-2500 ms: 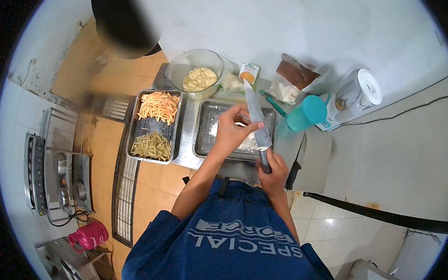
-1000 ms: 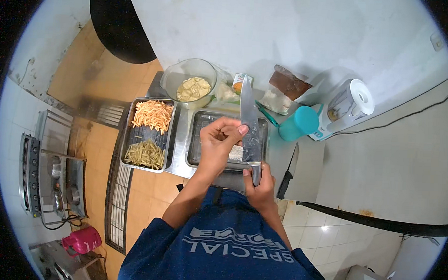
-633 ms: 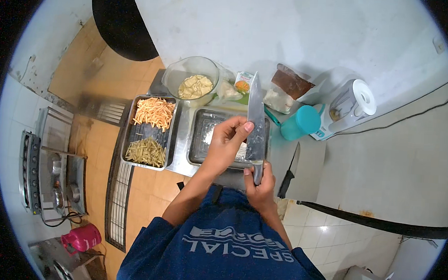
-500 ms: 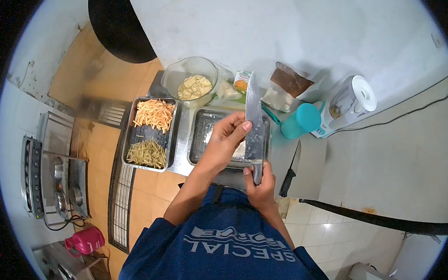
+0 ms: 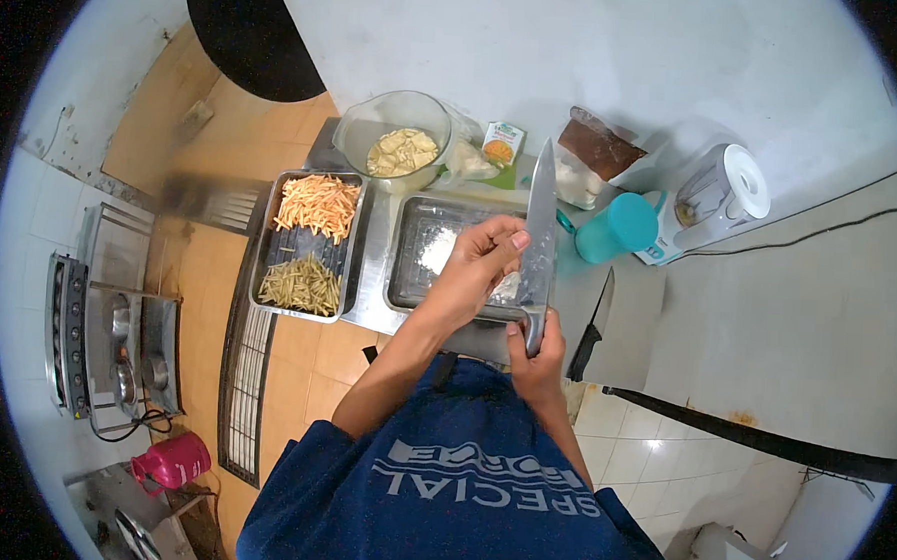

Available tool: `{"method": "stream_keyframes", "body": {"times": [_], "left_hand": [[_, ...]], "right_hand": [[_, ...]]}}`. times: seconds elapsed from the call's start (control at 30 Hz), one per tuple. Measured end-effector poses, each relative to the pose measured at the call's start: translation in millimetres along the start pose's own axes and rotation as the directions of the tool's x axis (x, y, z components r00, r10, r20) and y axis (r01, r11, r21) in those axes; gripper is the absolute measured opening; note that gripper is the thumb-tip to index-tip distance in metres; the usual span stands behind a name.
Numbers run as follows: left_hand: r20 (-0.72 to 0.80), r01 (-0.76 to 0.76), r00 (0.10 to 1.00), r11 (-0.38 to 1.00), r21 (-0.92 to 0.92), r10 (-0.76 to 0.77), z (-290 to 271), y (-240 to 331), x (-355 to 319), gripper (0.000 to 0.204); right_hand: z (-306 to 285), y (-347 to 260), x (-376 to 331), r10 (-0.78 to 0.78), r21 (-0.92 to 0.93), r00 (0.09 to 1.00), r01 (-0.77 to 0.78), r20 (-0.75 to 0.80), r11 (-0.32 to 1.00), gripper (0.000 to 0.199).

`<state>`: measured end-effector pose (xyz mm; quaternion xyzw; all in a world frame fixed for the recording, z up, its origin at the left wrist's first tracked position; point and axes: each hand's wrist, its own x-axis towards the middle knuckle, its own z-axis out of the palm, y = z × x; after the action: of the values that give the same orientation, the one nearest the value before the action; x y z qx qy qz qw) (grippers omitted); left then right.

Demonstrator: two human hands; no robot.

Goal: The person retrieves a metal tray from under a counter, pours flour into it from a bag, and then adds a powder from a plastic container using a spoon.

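Observation:
A large kitchen knife (image 5: 541, 209) stands over a metal tray (image 5: 405, 263), its blade pointing away from me and specked with wet-looking bits. My right hand (image 5: 537, 362) is closed round its dark handle. Beside the blade's left side is my left hand (image 5: 481, 263), thumb and fingers drawn together in a pinch; whether anything is between them is too small to make out. White powder (image 5: 437, 251) lies in the tray below, partly hidden by my left hand and the knife.
At the left, another tray (image 5: 264, 237) holds orange strips (image 5: 317, 206) and greenish strips (image 5: 301, 285). Behind it stands a glass bowl (image 5: 353, 136) of pale pieces. A teal pitcher (image 5: 619, 229), a blender (image 5: 725, 184) and a second knife (image 5: 588, 338) are at the right.
My left fingers have come off the blade's face to just beside its edge. The knife has tilted slightly, its tip leaning to the right. The whole view has shifted a little.

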<state>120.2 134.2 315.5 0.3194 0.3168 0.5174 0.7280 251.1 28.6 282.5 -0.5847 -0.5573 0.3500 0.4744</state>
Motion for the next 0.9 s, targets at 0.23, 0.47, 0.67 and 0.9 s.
{"method": "stream_keyframes", "body": {"times": [0.23, 0.47, 0.67, 0.9], "left_hand": [[-0.065, -0.136, 0.986, 0.971, 0.197, 0.151, -44, -10, 7, 0.010], [-0.416, -0.006, 0.883, 0.890, 0.455, 0.218, -148, -23, -20, 0.025], [-0.559, 0.115, 0.797, 0.851, 0.512, 0.229, -207, -65, -34, 0.030], [-0.420, 0.022, 0.815, 0.702, 0.711, 0.400, -232, -98, -28, 0.025]], "right_hand": [[-22, 39, 5, 0.113, -0.247, 0.994, -0.112, -0.011, 0.963, 0.024], [-64, 129, -35, 0.129, -0.561, 0.972, -0.220, -0.199, 0.798, 0.041], [-60, 160, -27, 0.360, -0.622, 0.898, -0.437, -0.254, 0.650, 0.040], [-49, 172, 1, 0.263, -0.675, 0.931, -0.365, -0.253, 0.641, 0.039]]}}
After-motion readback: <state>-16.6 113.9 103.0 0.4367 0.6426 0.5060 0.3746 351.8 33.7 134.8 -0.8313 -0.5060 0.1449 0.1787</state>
